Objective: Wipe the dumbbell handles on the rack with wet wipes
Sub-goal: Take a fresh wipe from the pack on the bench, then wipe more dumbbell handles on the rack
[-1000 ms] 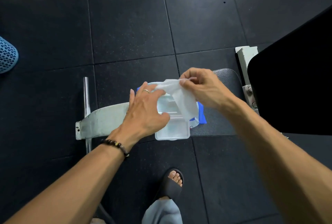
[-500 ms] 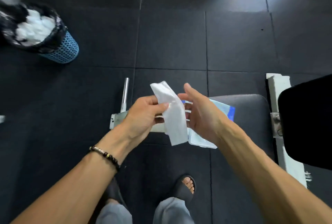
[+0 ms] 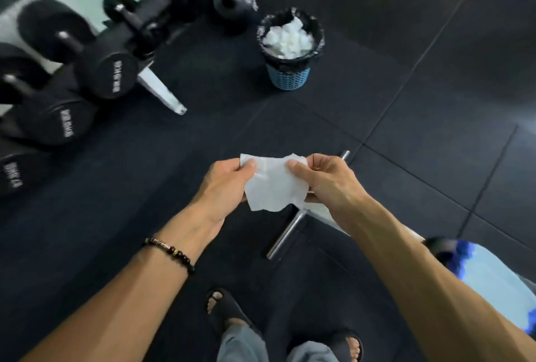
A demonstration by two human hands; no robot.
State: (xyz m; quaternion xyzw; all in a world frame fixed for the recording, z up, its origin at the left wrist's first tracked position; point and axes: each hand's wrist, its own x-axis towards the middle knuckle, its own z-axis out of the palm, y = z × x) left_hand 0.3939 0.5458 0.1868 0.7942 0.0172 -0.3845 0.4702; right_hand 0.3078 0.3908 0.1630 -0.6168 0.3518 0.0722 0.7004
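Head view: left hand [image 3: 224,184] and right hand [image 3: 324,182] each pinch a top corner of a wet wipe [image 3: 275,184], likely spreading it flat for wiping. Dumbbells [image 3: 87,71] wait racked at ten o'clock.

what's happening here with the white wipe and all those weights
A person holds a white wet wipe spread between both hands, the left hand and right hand each pinching a top corner. The black dumbbells on the rack to the left are untouched. A blue basket bin full of crumpled white wipes stands on the black rubber floor ahead.
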